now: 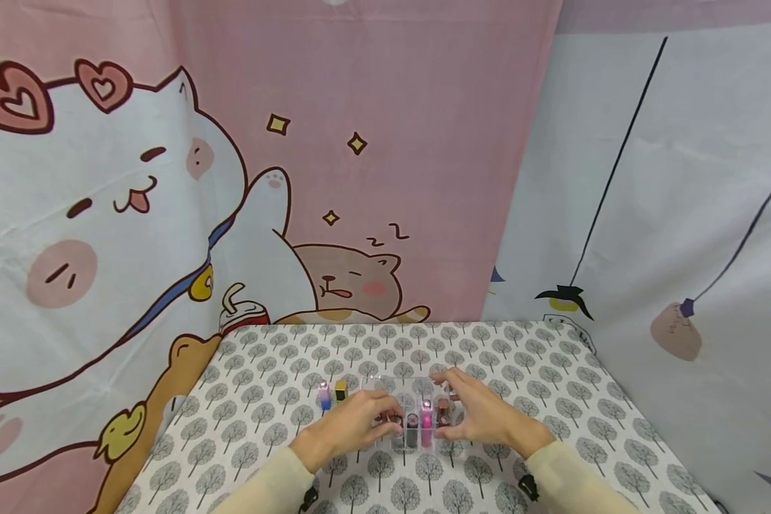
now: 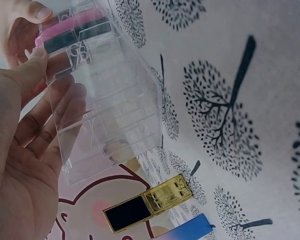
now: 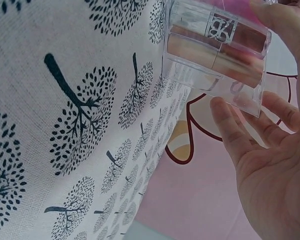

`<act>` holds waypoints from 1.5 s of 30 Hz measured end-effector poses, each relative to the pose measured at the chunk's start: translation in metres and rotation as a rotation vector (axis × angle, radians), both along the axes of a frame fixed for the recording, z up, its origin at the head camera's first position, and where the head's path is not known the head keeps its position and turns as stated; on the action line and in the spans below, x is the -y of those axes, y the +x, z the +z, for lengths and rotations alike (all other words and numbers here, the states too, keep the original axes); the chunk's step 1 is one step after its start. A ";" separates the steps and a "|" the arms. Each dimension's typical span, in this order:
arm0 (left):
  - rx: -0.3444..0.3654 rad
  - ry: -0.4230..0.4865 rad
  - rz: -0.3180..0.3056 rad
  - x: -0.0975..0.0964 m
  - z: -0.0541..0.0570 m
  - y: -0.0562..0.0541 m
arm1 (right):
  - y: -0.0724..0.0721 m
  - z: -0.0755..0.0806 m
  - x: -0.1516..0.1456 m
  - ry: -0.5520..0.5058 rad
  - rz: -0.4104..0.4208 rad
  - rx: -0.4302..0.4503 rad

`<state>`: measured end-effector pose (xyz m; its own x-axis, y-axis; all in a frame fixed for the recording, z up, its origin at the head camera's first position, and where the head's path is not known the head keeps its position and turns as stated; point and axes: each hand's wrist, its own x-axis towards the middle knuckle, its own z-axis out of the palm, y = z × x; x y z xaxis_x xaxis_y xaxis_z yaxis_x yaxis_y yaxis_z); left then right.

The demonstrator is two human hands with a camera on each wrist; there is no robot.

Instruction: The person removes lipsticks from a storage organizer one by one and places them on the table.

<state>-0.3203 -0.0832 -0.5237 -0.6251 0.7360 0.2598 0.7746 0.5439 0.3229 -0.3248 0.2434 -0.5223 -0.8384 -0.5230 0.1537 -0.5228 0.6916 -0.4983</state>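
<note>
A clear lipstick organizer stands on the table, with several lipsticks in its near slots. One pink lipstick and a dark one show between the hands. My left hand reaches over the organizer's left part; its thumb and fingers pinch around a brown-toned lipstick, mostly hidden. In the left wrist view its fingers show through the clear wall. My right hand holds the organizer's right end, thumb at the front and fingers by the back corner. Another brown lipstick sits beside that hand.
Left of the organizer stand a black-and-gold lipstick and a pink-to-blue lipstick. A tree-print cloth covers the table. Behind hangs a pink cartoon curtain, with a white one at the right.
</note>
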 end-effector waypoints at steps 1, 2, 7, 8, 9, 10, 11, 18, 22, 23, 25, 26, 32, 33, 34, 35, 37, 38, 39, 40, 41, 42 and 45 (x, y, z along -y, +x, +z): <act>-0.003 0.002 -0.002 0.000 0.000 0.000 | 0.000 0.000 0.000 0.002 -0.001 0.001; -0.007 0.005 -0.005 0.000 0.001 0.000 | 0.000 0.000 0.000 0.001 -0.002 0.002; -0.028 0.022 -0.002 0.000 0.004 0.000 | -0.001 0.000 0.000 0.007 -0.006 0.001; -0.031 0.024 -0.001 0.000 0.004 0.000 | -0.001 0.000 0.000 0.008 -0.006 -0.001; -0.035 0.025 0.001 0.000 0.005 0.000 | -0.001 0.000 0.000 0.009 -0.007 -0.002; -0.036 0.026 0.001 0.001 0.005 0.000 | -0.001 0.000 0.000 0.009 -0.006 -0.002; -0.035 0.027 0.001 0.001 0.006 0.000 | -0.001 0.000 0.000 0.007 -0.005 -0.001; -0.049 0.033 0.011 0.005 0.009 0.003 | 0.000 -0.001 0.000 -0.006 0.002 0.015; -0.065 0.056 0.019 0.005 0.011 0.005 | 0.000 0.000 0.000 -0.006 -0.001 0.007; -0.067 0.065 0.018 0.006 0.011 0.005 | 0.000 0.000 0.000 -0.003 -0.001 0.004; -0.064 0.083 0.014 0.006 0.011 0.006 | 0.001 0.001 0.000 -0.003 -0.001 0.002; -0.062 0.090 0.010 0.006 0.011 0.006 | 0.001 0.001 0.000 -0.003 -0.002 0.003; -0.070 0.137 -0.014 0.008 0.012 0.006 | 0.001 0.000 0.000 -0.007 -0.011 0.014; -0.079 0.146 -0.021 0.008 0.012 0.005 | 0.001 0.000 0.000 -0.007 -0.012 0.016; -0.088 0.155 -0.030 0.008 0.012 0.005 | 0.001 0.000 0.000 -0.007 -0.012 0.016; -0.093 0.162 -0.037 0.009 0.013 0.005 | 0.001 0.000 0.000 -0.007 -0.013 0.018; -0.111 0.173 -0.048 0.009 0.013 0.004 | 0.001 0.000 0.000 -0.004 -0.014 0.017; -0.119 0.177 -0.052 0.009 0.014 0.004 | 0.001 0.000 0.000 -0.003 -0.015 0.016; -0.129 0.181 -0.054 0.010 0.014 0.004 | 0.001 0.000 0.000 -0.004 -0.015 0.015; -0.137 0.184 -0.054 0.010 0.014 0.004 | 0.001 0.000 0.000 -0.004 -0.015 0.013; -0.147 0.188 -0.055 0.010 0.013 0.004 | 0.001 0.000 0.000 -0.004 -0.014 0.012; -0.164 0.194 -0.057 0.011 0.013 0.005 | 0.001 0.000 0.000 -0.004 -0.013 0.009; -0.206 0.221 -0.064 0.012 0.012 0.005 | 0.001 -0.001 0.000 -0.005 -0.010 0.003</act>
